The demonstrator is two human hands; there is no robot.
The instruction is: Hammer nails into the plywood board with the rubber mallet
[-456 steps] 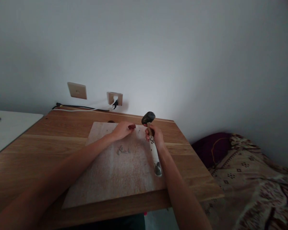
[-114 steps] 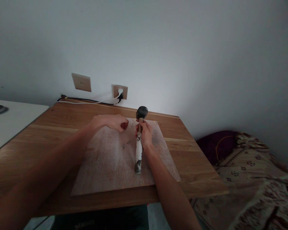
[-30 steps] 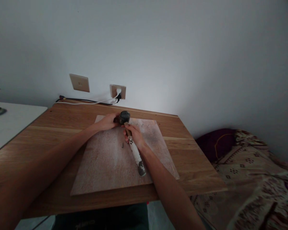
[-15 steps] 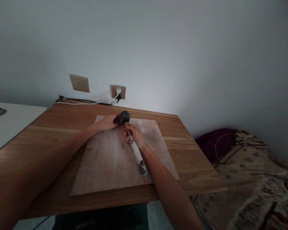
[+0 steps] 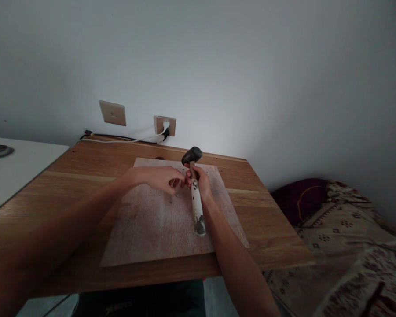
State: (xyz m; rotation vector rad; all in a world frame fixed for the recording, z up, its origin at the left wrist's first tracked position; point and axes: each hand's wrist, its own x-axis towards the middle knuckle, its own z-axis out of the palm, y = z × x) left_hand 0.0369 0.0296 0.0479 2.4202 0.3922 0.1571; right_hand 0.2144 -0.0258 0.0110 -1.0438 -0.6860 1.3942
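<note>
My right hand (image 5: 199, 178) is closed round the upper handle of a mallet (image 5: 197, 202), just below its dark head (image 5: 192, 155). The mallet's handle is bare wood at the top and worn white lower down, with a dark end toward me. Close to the right fingertips, my left hand (image 5: 161, 178) curls thumb and fingers into a pinch; what is between them is too small to make out. Both hands are over a pale, reddish board (image 5: 152, 229). Below the left fingertips, a small nail (image 5: 170, 199) stands in the board.
Under the board is a wooden table (image 5: 264, 220) against the wall. A dark brown round thing (image 5: 160, 157) lies at the board's far edge. Cables (image 5: 119, 137) run to a socket (image 5: 170, 125). A white surface (image 5: 26, 163) adjoins on the left, patterned bedding (image 5: 336, 233) on the right.
My left hand has come from the board's far edge toward me and right, beside the right fingers, uncovering the dark round thing. The mallet has shifted right, its handle more upright in view.
</note>
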